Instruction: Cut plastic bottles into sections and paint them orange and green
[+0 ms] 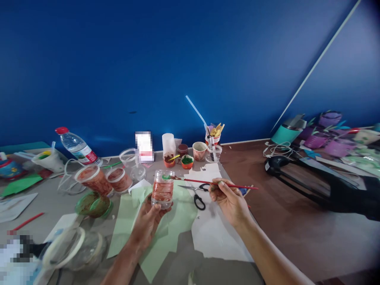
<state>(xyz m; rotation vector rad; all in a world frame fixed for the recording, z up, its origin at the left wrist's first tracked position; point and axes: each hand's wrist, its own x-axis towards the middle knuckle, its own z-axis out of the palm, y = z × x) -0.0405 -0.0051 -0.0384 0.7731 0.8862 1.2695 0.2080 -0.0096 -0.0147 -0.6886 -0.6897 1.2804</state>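
My left hand grips a clear plastic jar streaked with reddish-brown paint around its middle. Pinched in my right hand is a long red paintbrush, its green-coated tip at the jar's upper part. Black-handled scissors lie just beyond, between the two hands. Pale green paper and white paper spread over the table below. Behind the jar stand a small cup of green paint and a small cup of brown paint with a yellow stick in it.
On the left are brown-painted containers, a water bottle and a clear round container. A cup with yellow cutlery stands by the blue wall. On the right lie a black-framed object, a white cable and purple items.
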